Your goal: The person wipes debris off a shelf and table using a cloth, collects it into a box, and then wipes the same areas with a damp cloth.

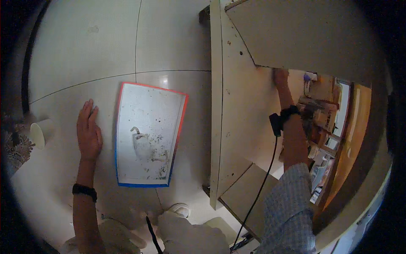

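Note:
My left hand (89, 133) hangs over the tiled floor with its fingers stretched out and nothing in it. To its right lies a shallow white box lid (142, 104) with a red and blue rim. Inside the lid are dark crumbs and a whitish crumpled piece (142, 147), perhaps plastic or paper. My right hand (281, 76) reaches into a pale wooden cabinet (234, 127), close to its inner board. The edge of an upper panel (301, 35) hides the fingers, so what they touch or hold does not show.
Beyond my right arm, cardboard boxes (326, 114) and other items sit in the cabinet. A black cable (265, 184) runs down from the device on my right wrist. A pale cup-like container (41, 133) and a dried plant (19, 146) stand at far left.

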`<state>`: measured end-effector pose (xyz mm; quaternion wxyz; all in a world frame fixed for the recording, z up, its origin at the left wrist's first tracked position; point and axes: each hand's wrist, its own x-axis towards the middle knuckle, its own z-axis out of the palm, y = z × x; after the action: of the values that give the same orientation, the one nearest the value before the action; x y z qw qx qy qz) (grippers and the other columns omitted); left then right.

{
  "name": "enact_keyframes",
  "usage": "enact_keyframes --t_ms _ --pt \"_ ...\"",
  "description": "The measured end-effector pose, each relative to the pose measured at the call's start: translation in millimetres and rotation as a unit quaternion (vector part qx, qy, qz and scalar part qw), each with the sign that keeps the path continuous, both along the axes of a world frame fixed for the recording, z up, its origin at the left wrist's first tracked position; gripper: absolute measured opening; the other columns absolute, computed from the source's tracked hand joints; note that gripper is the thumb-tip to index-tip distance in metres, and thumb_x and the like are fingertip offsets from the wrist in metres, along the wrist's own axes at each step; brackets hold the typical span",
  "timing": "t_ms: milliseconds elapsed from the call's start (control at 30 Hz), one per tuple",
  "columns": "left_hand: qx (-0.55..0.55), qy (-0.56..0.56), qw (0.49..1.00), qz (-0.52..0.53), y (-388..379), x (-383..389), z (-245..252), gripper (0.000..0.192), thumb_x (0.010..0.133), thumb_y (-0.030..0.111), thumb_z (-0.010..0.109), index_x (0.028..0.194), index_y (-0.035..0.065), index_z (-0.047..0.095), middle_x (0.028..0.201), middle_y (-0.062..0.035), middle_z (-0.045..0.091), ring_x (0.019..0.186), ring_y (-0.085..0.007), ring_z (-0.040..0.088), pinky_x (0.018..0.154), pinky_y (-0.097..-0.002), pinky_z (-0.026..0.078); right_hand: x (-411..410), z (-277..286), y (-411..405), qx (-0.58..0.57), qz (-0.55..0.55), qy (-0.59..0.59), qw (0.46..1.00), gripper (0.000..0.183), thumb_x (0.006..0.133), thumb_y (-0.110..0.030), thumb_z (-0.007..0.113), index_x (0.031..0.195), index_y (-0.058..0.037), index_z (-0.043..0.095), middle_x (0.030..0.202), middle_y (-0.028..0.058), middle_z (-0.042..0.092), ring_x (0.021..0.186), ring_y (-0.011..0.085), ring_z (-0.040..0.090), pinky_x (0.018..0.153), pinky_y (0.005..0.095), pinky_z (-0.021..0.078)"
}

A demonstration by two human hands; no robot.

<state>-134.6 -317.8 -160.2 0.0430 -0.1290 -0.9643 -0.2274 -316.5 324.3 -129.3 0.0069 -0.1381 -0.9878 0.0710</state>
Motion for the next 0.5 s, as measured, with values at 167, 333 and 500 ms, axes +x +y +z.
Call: enact_keyframes --t_ms 167,333,500 --pt "0.003 -0.004 1.0 -0.006 -0.6 -0.2 6.3 0.053 0.069 -0.009 0.043 0.12 0.0034 0.044 0.133 -0.0103 0.037 0.125 -0.0275 0.033 0.104 -0.04 0.025 36.5 14.0 -62.9 -0.075 0.024 0.014 0.997 0.037 0.088 -0.024 0.041 0.118 -0.006 0.048 0.127 0.0144 0.043 0.118 0.0311 0.037 0.099 0.0382 0.0273" --pt "-0.007 -0.015 1.0 0.006 -2.1 6.6 14.3 0.051 0.071 -0.009 0.045 0.12 0.0046 0.044 0.134 -0.0081 0.036 0.125 -0.0262 0.032 0.104 -0.039 0.025 86.9 35.0 -138.6 -0.129 0.026 0.061 0.989 0.039 0.088 -0.024 0.04 0.127 -0.0173 0.043 0.136 0.0085 0.035 0.123 0.0279 0.034 0.1 0.0374 0.0232" --pt "-0.003 0.007 1.0 0.006 2.3 5.0 19.1 0.051 0.073 -0.009 0.045 0.121 0.0054 0.043 0.136 -0.0065 0.033 0.126 -0.0252 0.031 0.103 -0.0391 0.026 148.1 37.8 -164.4 -0.087 0.08 0.096 0.988 0.045 0.09 -0.018 0.035 0.135 -0.018 0.031 0.142 0.0096 0.025 0.13 0.0261 0.023 0.106 0.0379 0.0104"
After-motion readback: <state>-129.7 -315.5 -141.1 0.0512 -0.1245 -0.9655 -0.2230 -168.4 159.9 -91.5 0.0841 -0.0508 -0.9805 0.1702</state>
